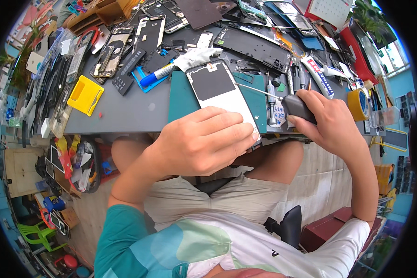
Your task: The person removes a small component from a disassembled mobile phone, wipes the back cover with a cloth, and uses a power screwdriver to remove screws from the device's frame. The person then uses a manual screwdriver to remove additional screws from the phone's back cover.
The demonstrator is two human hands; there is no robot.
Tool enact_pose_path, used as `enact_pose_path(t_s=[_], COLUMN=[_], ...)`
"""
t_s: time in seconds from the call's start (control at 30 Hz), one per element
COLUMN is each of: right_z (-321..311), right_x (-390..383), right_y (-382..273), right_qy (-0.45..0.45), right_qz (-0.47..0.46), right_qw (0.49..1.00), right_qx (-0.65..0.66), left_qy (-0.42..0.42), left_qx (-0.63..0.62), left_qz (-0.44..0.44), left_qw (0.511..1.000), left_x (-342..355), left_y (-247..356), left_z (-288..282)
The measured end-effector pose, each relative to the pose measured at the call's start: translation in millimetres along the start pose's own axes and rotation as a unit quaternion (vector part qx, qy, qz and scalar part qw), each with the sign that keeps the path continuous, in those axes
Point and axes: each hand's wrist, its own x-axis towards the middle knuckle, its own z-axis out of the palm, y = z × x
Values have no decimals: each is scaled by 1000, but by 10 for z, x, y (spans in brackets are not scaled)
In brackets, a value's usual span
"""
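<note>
My left hand point(204, 141) grips the lower end of a phone screen panel point(214, 83), its back turned up with a dark patch above a silver-white area. The panel tilts over a green work mat point(180, 95) at the table's front edge. In my right hand point(331, 118) is a dark, blocky-handled tool point(299, 108) with a thin metal shaft point(259, 91). The shaft's tip reaches the panel's right edge; I cannot tell whether it touches. My left fingers hide the panel's lower part.
A crumpled white cloth point(197, 58) and a blue marker point(156, 75) lie behind the mat. To the left are a yellow plastic holder point(85, 95) and opened phones point(113, 51). Screwdrivers point(270, 99), a glue tube point(318, 76) and a yellow tape roll point(358, 104) sit at right.
</note>
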Motion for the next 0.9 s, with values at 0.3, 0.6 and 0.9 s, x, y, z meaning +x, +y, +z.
enact_pose_path(t_s=[0.3,0.6,0.9], right_z=[-10,-32,26], right_x=[12,-43,44], right_y=[-42,-48,4], right_qy=[-9,-12,3], right_qz=[8,7,3], right_qw=[1000,1000,1000], right_qx=[-10,-10,-6], left_qy=[8,3,1], left_qx=[10,7,8], left_qz=[0,-3,0], left_qw=[1000,1000,1000], left_x=[2,-4,3], left_y=[-42,-48,-53], left_z=[8,1,1])
